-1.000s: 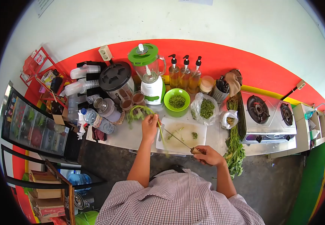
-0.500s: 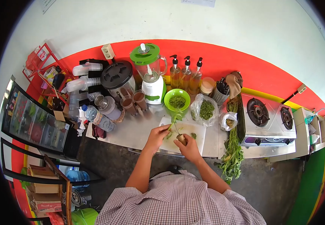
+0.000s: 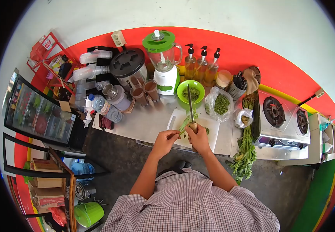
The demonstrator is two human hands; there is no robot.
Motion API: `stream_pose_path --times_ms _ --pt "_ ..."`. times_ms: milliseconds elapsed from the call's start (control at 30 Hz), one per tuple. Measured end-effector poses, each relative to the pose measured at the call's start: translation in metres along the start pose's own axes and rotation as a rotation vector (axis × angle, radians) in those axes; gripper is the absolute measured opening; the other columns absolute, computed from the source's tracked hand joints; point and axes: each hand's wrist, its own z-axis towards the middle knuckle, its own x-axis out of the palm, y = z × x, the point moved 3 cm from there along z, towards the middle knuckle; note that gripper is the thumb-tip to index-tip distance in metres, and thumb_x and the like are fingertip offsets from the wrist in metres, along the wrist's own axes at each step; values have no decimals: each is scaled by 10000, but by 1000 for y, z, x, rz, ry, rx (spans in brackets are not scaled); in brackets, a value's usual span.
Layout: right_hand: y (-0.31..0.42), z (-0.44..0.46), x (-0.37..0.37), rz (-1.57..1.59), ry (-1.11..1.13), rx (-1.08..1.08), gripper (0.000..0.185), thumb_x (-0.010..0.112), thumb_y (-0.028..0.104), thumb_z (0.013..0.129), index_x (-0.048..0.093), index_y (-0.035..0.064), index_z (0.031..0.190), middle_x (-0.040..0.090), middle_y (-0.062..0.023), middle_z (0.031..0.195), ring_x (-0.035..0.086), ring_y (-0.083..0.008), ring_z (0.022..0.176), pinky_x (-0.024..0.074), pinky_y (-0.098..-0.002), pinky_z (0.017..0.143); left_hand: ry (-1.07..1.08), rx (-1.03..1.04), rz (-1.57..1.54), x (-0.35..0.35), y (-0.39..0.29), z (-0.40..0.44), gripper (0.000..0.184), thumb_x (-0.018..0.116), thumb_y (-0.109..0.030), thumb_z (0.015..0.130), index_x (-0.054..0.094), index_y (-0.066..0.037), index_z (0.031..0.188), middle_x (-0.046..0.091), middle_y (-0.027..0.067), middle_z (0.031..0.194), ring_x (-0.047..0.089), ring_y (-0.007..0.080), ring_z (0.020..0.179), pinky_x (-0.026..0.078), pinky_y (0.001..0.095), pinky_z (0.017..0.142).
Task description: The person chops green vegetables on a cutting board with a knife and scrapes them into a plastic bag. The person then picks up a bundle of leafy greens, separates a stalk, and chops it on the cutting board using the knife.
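Observation:
Closed round the wooden handle of a knife (image 3: 191, 106) is my right hand (image 3: 199, 140); the blade points away from me toward the green bowl (image 3: 200, 99). My left hand (image 3: 167, 141) pinches a green leafy stem (image 3: 183, 125) just left of the handle. Both hands are over the near part of the white cutting board (image 3: 212, 133). A little chopped green lies on the board beside my right hand. Chopped greens fill part of the bowl, and a clear plastic bag (image 3: 218, 104) of chopped greens stands to its right.
A blender (image 3: 166, 79), pump bottles (image 3: 200, 69) and brown-filled cups (image 3: 139, 95) stand behind the board. On the left is a water bottle (image 3: 105, 108). Long leafy stems (image 3: 244, 154) hang over the counter edge near the gas stove (image 3: 281, 127).
The knife has swung from pointing left over the board to pointing away from me. My hands came together, and the stem moved from the left to over the board.

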Motion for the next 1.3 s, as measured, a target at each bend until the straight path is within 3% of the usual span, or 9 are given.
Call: stream_pose_path --times_ms 67,133,233,267,367,1000,1100,1167,1300 --pt "-3 -4 -1 -198 -38 -67 248 681 209 970 620 -27 922 586 -82 644 530 -181 497 457 -369 514 -46 21 13 0 -2 1 217 650 -68 982 704 73 1139 751 88 948 676 117 844 526 268 773" --pt "4 -19 2 -463 -8 -116 302 676 270 971 630 -22 910 612 -160 675 591 -312 558 484 -434 587 -84 46 27 0 -5 4 210 657 -70 978 715 69 1126 754 90 941 678 116 835 527 272 769" --pt "-1 -41 16 -478 5 -286 242 662 201 980 599 -26 923 559 -132 641 551 -262 541 444 -401 556 -161 29 47 -1 -1 7 198 682 -70 958 731 63 1097 756 90 919 679 120 825 532 280 762" --pt "-6 -45 18 -516 3 -317 225 668 203 966 610 -11 927 607 -162 676 588 -362 587 461 -440 575 -182 15 67 -2 2 8 197 695 -69 946 734 64 1087 756 89 915 678 119 825 533 279 760" --pt "-20 -45 15 -577 -59 -303 238 677 221 960 613 -6 929 639 -186 713 626 -408 642 476 -474 601 -203 -8 75 -1 7 10 195 713 -66 926 740 64 1070 755 85 906 677 119 819 532 276 753" --pt "-34 -44 -1 -622 -84 -78 307 676 306 961 613 9 922 673 -236 766 656 -463 731 509 -524 655 -138 -72 -32 13 21 29 206 670 8 932 711 70 1124 736 71 975 663 116 877 516 260 810" --pt "-29 -40 -2 -550 -82 -129 304 689 296 955 621 2 930 651 -223 726 644 -414 660 500 -490 622 -112 -110 -56 14 25 29 224 635 3 946 711 61 1149 731 73 995 651 119 892 505 263 836" --pt "-30 -33 -4 -409 -77 -111 291 692 273 973 647 -13 993 588 -101 651 583 -207 553 449 -387 541 -77 -102 -76 13 20 28 248 613 -6 945 709 62 1163 732 81 997 657 125 895 507 268 836" --pt "-34 -9 -12 -198 -208 -125 261 689 250 986 645 -1 1040 549 -23 651 519 -109 532 416 -318 498 30 -151 -97 7 9 22 285 568 -9 932 707 61 1170 724 85 1002 657 144 903 500 282 873"
